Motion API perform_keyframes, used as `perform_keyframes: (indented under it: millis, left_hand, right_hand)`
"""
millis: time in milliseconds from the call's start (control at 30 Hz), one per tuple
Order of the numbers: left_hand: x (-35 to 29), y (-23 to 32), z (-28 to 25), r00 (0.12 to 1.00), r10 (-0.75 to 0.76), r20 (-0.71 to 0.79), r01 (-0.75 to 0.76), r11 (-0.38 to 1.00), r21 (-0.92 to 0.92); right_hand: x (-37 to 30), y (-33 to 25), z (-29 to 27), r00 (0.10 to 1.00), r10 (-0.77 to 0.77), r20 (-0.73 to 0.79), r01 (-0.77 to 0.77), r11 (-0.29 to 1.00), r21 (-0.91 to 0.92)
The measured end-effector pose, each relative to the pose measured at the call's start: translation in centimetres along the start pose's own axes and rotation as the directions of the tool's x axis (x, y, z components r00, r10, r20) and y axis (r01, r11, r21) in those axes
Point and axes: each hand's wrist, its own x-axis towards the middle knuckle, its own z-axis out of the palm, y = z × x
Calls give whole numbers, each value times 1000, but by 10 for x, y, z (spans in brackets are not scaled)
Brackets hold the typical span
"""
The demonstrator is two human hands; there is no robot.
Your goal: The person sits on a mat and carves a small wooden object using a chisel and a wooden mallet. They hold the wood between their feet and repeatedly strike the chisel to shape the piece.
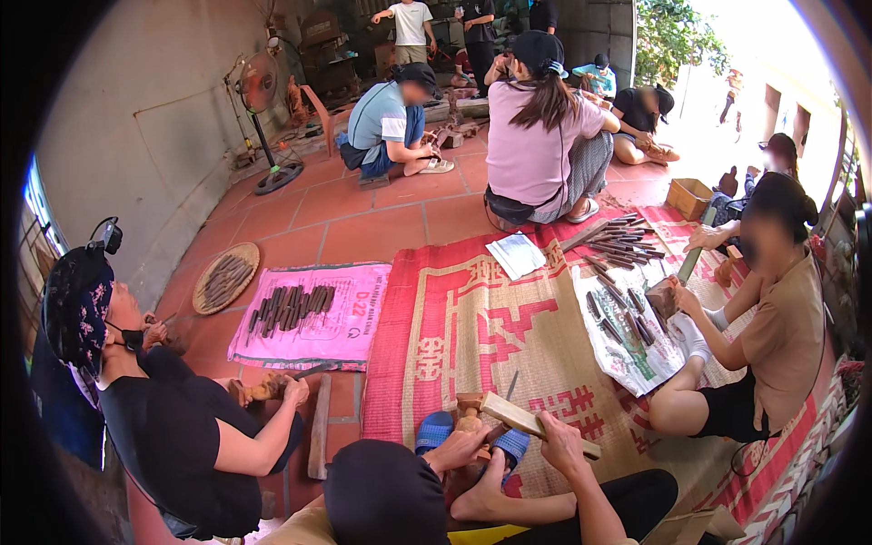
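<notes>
Low in the middle, my left hand (454, 449) is closed around a light-brown wooden piece (469, 411), which looks carved and rises between my feet. My right hand (563, 443) grips a long pale wooden bar (520, 418) that slants across the top of that piece. A thin metal blade (512, 385) sticks up behind the bar; its lower end is hidden. My bare foot (483, 498) rests close below the hands. Blue sandals (435, 431) show beside them. A rounded black shape (385, 490) covers most of my left forearm.
A red-and-tan woven mat (454, 354) spreads ahead. Dark-handled tools (289, 309) lie on a pink sack at left; more (627, 241) lie at right. A co-worker (182, 427) sits close at left holding wood, another (772, 309) at right. A wooden plank (320, 427) lies nearby.
</notes>
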Motion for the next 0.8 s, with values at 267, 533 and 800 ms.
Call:
perform_keyframes:
  millis: [267, 533, 800]
  left_hand:
    - [-1, -15, 16, 998, -32, 61, 32, 999, -14]
    - [-3, -7, 6, 1000, -21, 23, 21, 1000, -2]
    - [-3, -14, 16, 997, -79, -10, 78, 996, -37]
  right_hand:
    - [1, -3, -4, 998, -10, -62, 13, 999, 47]
    - [1, -1, -1, 998, -2, -61, 9, 994, 109]
    - [1, -3, -1, 999, -35, -14, 36, 996, 83]
